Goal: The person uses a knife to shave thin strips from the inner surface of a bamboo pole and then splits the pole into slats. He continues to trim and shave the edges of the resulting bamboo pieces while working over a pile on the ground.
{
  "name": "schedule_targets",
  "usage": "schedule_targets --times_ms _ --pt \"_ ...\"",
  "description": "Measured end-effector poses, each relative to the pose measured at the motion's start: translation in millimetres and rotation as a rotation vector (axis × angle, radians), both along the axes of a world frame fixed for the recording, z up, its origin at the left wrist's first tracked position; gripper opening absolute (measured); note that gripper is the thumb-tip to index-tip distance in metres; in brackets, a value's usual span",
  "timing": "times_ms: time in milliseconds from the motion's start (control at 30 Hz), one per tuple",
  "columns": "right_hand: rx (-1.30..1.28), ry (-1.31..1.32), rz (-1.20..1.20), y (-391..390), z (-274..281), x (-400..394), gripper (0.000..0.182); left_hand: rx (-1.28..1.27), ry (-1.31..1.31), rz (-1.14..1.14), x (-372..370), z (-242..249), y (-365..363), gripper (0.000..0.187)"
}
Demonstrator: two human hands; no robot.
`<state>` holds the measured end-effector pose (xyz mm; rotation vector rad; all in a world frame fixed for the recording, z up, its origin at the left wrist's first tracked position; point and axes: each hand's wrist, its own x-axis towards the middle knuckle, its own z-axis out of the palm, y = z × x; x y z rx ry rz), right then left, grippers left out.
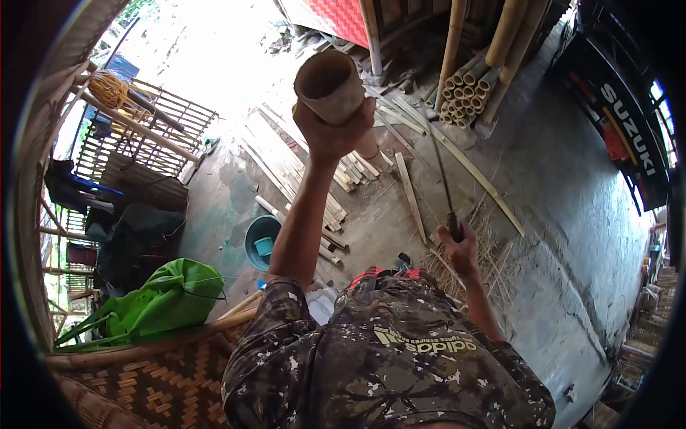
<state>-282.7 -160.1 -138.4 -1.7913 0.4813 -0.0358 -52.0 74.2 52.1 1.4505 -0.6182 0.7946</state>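
Note:
My left hand (332, 129) is raised and wrapped round a wide bamboo tube (343, 100). The tube's hollow upper end faces me, and its lower part shows behind my fingers. Lower and to the right, my right hand (459, 250) is closed on the dark handle of a machete (444, 179). The long narrow blade points up and away from me, apart from the tube. It is seen nearly edge-on.
Split bamboo strips (286, 164) and a blue basin (260, 242) are on the concrete floor. Shavings (489, 264) lie beside my right hand. Cut bamboo tubes (464, 96) are stacked at the back. A green bag (171, 293) is at left, near a woven bamboo seat (164, 365).

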Motion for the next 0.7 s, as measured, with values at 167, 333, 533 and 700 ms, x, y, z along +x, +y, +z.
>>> schedule_targets --times_ms 167,333,533,700 --pt "0.257 -0.277 -0.008 25 87 3 0.022 0.273 0.113 -0.349 -11 -14 18 0.052" --pt "0.15 -0.434 0.013 50 130 -22 0.026 0.183 0.157 -0.383 -33 -30 27 0.042" --pt "-0.074 -0.469 0.16 109 156 -55 0.028 0.198 0.194 -0.409 -69 -29 39 0.039" --pt "-0.287 -0.415 0.168 137 163 -74 0.026 0.333 0.197 -0.393 -79 -37 48 0.039"
